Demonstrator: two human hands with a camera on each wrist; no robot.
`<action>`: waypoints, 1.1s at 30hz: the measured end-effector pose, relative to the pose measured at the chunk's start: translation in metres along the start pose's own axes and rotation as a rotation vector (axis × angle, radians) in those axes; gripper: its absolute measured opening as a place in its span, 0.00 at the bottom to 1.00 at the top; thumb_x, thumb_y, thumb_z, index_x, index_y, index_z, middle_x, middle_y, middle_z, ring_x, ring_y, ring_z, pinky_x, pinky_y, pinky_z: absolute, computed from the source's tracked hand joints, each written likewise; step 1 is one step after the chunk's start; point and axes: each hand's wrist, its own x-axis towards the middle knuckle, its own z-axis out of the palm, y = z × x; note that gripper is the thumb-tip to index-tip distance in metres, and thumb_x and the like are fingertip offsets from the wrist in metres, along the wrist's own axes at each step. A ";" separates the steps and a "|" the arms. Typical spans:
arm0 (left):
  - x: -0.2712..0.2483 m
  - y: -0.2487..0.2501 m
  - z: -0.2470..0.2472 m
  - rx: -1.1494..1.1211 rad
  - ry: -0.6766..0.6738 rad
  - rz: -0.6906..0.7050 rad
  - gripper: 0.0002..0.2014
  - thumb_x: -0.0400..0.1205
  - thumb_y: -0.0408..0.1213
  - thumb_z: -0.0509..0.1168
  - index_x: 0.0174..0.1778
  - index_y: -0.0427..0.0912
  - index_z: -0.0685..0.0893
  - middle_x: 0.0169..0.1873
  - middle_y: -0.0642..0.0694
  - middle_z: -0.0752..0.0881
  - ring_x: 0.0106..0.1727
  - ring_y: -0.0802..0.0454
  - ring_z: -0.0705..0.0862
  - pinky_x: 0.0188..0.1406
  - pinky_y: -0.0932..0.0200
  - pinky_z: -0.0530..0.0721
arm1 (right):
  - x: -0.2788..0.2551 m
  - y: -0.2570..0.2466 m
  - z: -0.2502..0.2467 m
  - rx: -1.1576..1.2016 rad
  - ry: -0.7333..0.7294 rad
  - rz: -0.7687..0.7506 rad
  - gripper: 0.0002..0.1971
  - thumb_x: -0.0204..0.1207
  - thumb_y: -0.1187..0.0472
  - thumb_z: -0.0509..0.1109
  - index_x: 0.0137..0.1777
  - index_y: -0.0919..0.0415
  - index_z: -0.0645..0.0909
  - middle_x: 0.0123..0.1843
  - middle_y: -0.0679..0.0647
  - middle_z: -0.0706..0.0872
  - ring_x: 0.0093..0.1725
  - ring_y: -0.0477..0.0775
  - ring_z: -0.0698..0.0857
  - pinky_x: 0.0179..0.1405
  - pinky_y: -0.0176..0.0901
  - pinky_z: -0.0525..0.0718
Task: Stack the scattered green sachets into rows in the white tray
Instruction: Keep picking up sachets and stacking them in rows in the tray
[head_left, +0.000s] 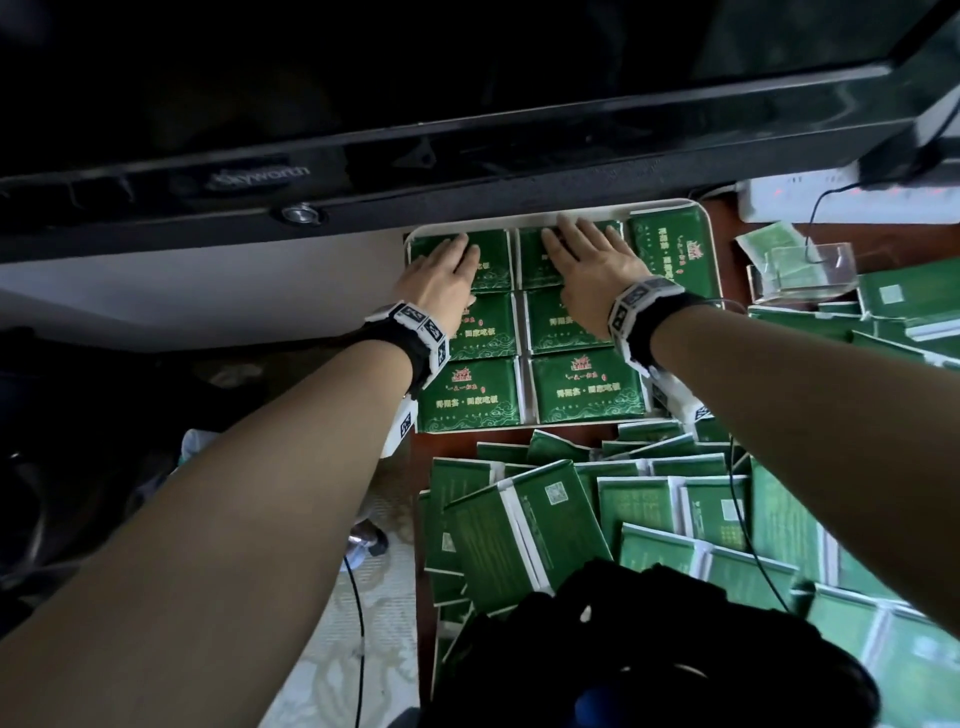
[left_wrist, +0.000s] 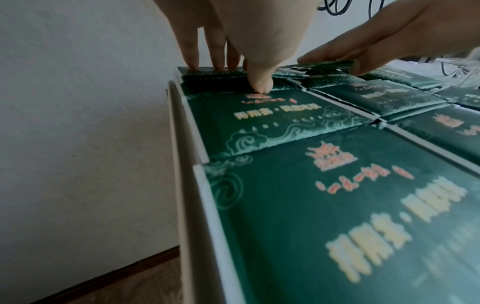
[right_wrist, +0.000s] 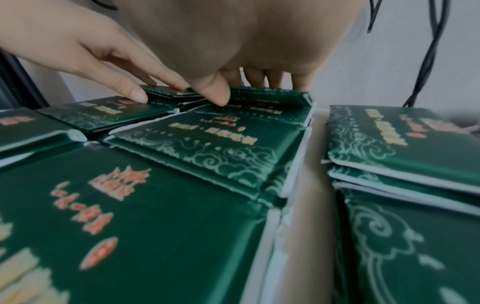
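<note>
The white tray (head_left: 712, 244) lies under a TV's lower edge and holds green sachets in rows, face up. My left hand (head_left: 448, 270) lies flat on the far-left stack (head_left: 493, 270), fingers straight, thumb tip (left_wrist: 259, 87) pressing the top sachet. My right hand (head_left: 592, 260) presses flat on the far-middle stack (head_left: 530, 260), its fingertips (right_wrist: 275, 82) at the far edge. Both hands hold nothing. A further stack (head_left: 675, 254) fills the tray's right column. Scattered green sachets (head_left: 597, 509) are heaped on the table in front of the tray.
A black Skyworth TV (head_left: 363, 130) overhangs the tray's far edge. A clear plastic box (head_left: 802, 273) with sachets and a white power strip (head_left: 852, 200) with cables stand at the right. A dark object (head_left: 649, 649) sits close in front. The table edge (head_left: 415, 519) drops off on the left.
</note>
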 end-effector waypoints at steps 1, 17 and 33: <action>0.001 0.000 0.000 -0.006 -0.003 0.003 0.33 0.87 0.38 0.62 0.86 0.36 0.55 0.86 0.37 0.54 0.85 0.40 0.56 0.82 0.42 0.63 | 0.000 -0.001 0.000 0.000 -0.006 -0.006 0.37 0.85 0.58 0.55 0.88 0.55 0.39 0.89 0.56 0.38 0.87 0.60 0.43 0.86 0.60 0.46; -0.043 0.048 -0.023 -0.037 0.037 -0.102 0.28 0.88 0.48 0.56 0.83 0.41 0.62 0.85 0.40 0.58 0.84 0.43 0.59 0.81 0.42 0.64 | -0.048 -0.011 -0.012 0.103 0.015 0.065 0.36 0.83 0.60 0.60 0.88 0.56 0.48 0.89 0.57 0.48 0.87 0.62 0.52 0.85 0.61 0.55; -0.110 0.277 -0.104 0.011 -0.199 0.175 0.15 0.84 0.41 0.63 0.60 0.41 0.89 0.58 0.39 0.88 0.59 0.37 0.86 0.60 0.49 0.85 | -0.289 0.080 0.003 0.278 -0.008 0.395 0.07 0.74 0.63 0.60 0.41 0.58 0.81 0.50 0.63 0.88 0.50 0.66 0.88 0.52 0.55 0.88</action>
